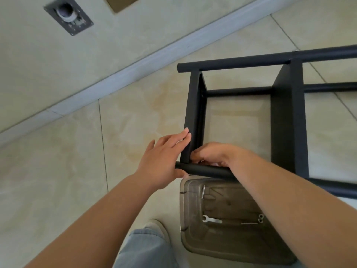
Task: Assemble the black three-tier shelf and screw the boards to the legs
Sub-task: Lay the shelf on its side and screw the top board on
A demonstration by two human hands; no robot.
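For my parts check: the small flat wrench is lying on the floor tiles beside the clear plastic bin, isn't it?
Not quite. In the head view the small flat wrench lies inside the clear plastic bin, on its bottom, not on the floor tiles beside it.

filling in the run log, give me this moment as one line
left hand: flat on end board | right hand: fingers curled at board-leg joint | leg | spanner in tray

the shelf (pixel 286 117) is laid on the floor (pixel 67 171); a tray (pixel 188 244) with a wrench (pixel 211 220) is set just before it.
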